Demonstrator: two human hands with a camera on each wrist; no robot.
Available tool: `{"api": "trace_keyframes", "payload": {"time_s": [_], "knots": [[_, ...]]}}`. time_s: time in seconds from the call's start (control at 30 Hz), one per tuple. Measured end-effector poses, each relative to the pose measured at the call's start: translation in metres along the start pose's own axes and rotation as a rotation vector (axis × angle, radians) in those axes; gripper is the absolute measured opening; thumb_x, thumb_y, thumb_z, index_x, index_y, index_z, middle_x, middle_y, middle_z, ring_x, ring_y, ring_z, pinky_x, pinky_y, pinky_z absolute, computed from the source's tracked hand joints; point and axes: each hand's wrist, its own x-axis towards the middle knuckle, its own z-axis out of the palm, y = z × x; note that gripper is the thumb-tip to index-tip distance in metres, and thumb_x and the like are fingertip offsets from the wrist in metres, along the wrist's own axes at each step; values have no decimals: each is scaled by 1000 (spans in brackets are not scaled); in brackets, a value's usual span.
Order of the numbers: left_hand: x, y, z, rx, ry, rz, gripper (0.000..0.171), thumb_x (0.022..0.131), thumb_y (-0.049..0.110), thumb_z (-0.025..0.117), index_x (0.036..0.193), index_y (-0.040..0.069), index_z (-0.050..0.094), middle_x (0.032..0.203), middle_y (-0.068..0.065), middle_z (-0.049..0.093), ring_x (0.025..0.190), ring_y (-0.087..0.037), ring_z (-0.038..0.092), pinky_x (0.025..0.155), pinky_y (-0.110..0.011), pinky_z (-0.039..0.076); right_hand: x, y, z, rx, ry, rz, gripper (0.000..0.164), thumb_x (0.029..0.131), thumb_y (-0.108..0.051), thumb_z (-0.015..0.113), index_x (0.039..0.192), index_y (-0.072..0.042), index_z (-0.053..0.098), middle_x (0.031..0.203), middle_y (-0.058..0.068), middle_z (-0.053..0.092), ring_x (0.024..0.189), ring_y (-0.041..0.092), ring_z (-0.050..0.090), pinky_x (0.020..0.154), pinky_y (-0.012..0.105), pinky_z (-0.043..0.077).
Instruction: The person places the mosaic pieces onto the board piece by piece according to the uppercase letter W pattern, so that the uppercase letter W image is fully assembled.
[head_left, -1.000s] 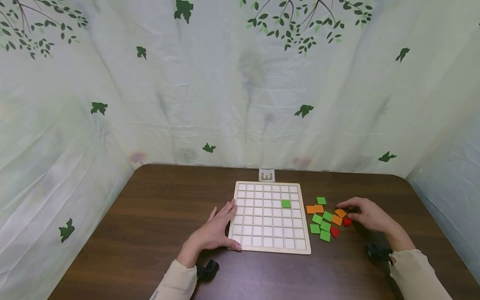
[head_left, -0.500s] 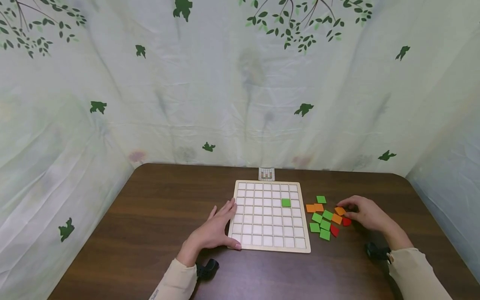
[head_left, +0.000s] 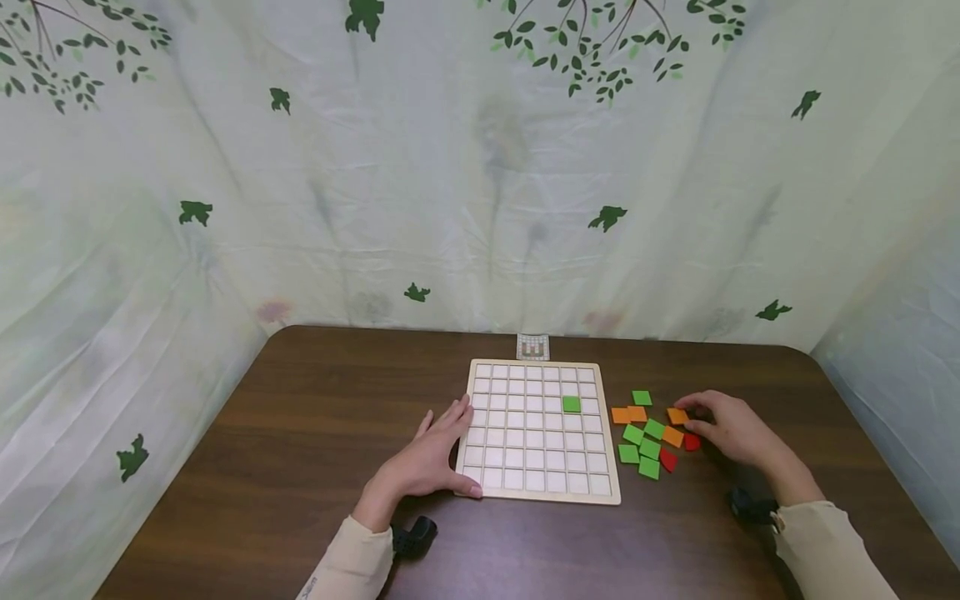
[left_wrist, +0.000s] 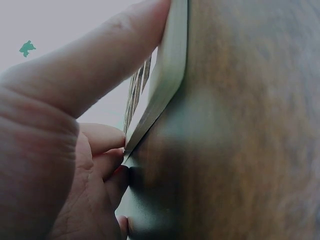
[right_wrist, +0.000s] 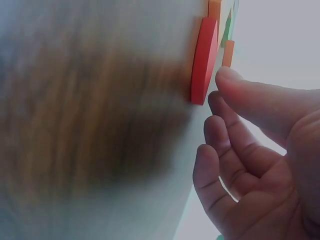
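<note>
A wooden-framed grid board [head_left: 537,501] of white squares lies on the table, with one green tile [head_left: 572,404] in it. My left hand [head_left: 427,460] rests along its left edge, fingers stretched out and thumb at the near left corner. In the left wrist view, the thumb [left_wrist: 107,55] lies against the board's pale rim [left_wrist: 170,65]. To the right of the board, my right hand [head_left: 731,427] pinches an orange tile [head_left: 677,416] between thumb and index finger. The right wrist view shows that orange tile [right_wrist: 228,53] edge-on at the thumb tip, beside a red piece [right_wrist: 204,62].
Loose green tiles [head_left: 649,448], orange tiles [head_left: 620,415] and red pieces [head_left: 668,459] are spread between the board and my right hand. A small patterned card [head_left: 533,347] lies behind the board. A curtain hangs behind the brown table [head_left: 300,417].
The orange tile at my right fingertips has shifted slightly away from me and left, apart from the orange tile below it. My left hand and the board stay put.
</note>
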Motion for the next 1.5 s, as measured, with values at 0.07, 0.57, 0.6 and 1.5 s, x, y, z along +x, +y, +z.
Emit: {"api": "trace_keyframes", "payload": {"time_s": [0.07, 0.57, 0.6, 1.5], "knots": [[0, 0, 0, 2, 0, -2, 121, 72, 48, 88, 159, -2, 19, 168, -14, 8, 154, -29, 7, 120, -59, -1, 0, -2, 1, 0, 10, 1, 28, 91, -5, 72, 118, 2, 69, 115, 19, 67, 100, 35, 62, 88, 59, 50], [1, -1, 1, -10, 3, 0, 121, 72, 49, 88, 159, -2, 20, 168, -14, 8, 154, -29, 6, 120, -59, -1, 2, -28, 6, 24, 93, 5, 31, 93, -9, 72, 122, 0, 68, 122, 22, 64, 112, 42, 58, 95, 62, 46], [1, -1, 1, -11, 3, 0, 121, 72, 49, 88, 158, -2, 20, 168, -14, 8, 154, -29, 6, 120, -59, -1, 2, -30, 7, 29, 95, 4, 31, 93, -9, 72, 122, 1, 68, 122, 22, 64, 112, 42, 58, 95, 62, 46], [0, 1, 0, -23, 0, 8, 121, 73, 47, 89, 158, -3, 20, 168, -15, 7, 154, -30, 6, 119, -59, -2, 14, -74, 32, 97, 67, -9, 32, 92, -9, 73, 123, -4, 70, 117, 14, 66, 97, 27, 61, 84, 49, 54]]}}
